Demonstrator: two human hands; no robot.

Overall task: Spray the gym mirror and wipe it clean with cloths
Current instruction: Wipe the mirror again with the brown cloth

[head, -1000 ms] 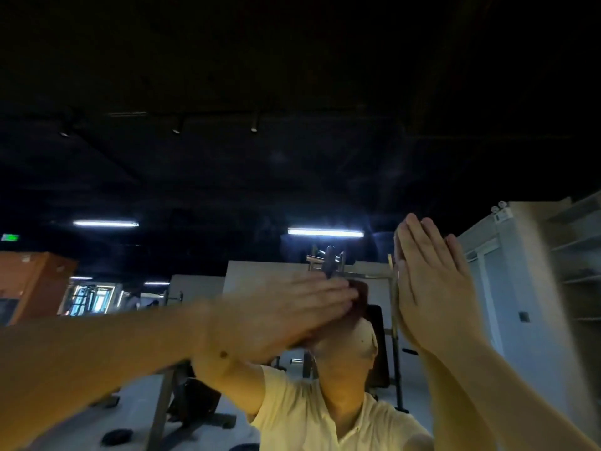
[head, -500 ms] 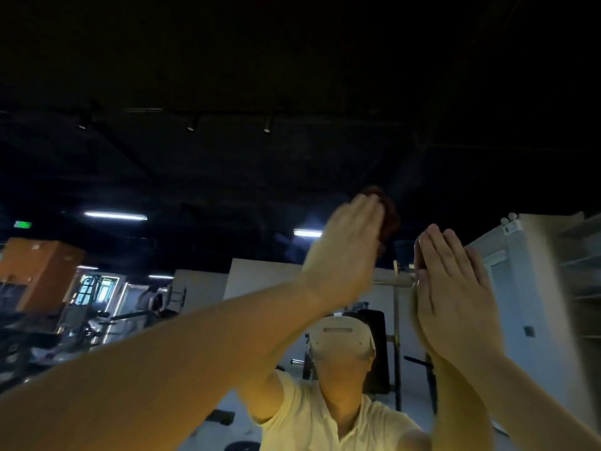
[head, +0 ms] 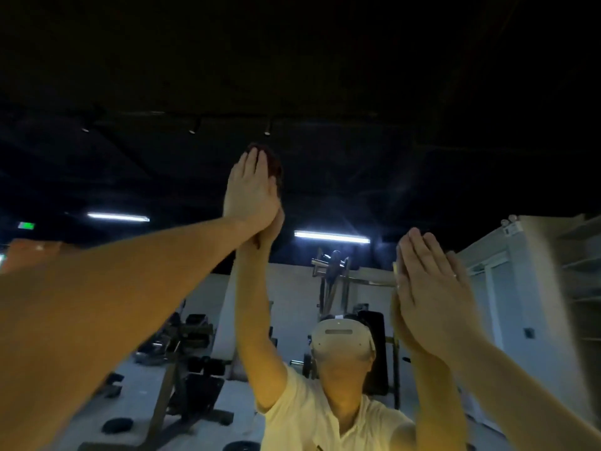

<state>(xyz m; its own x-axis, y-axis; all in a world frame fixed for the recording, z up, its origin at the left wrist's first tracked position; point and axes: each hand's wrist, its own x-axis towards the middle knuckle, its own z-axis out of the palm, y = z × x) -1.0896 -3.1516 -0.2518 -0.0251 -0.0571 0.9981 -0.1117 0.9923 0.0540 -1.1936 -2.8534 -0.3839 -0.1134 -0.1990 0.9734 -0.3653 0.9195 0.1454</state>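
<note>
Higher now, left hand [head: 252, 190] presses dark cloth [head: 273, 164] on mirror [head: 357, 157]; right hand [head: 432, 288] flat; both grips released.

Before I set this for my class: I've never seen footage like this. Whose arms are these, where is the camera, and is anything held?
No machine here: a person wears one camera on the head and faces a gym mirror. The figure in the white headset is their own reflection. The left hand, raised high, presses a dark red cloth flat against the glass. The right hand lies flat on the glass lower down; whether a cloth sits under it is unclear.
</note>
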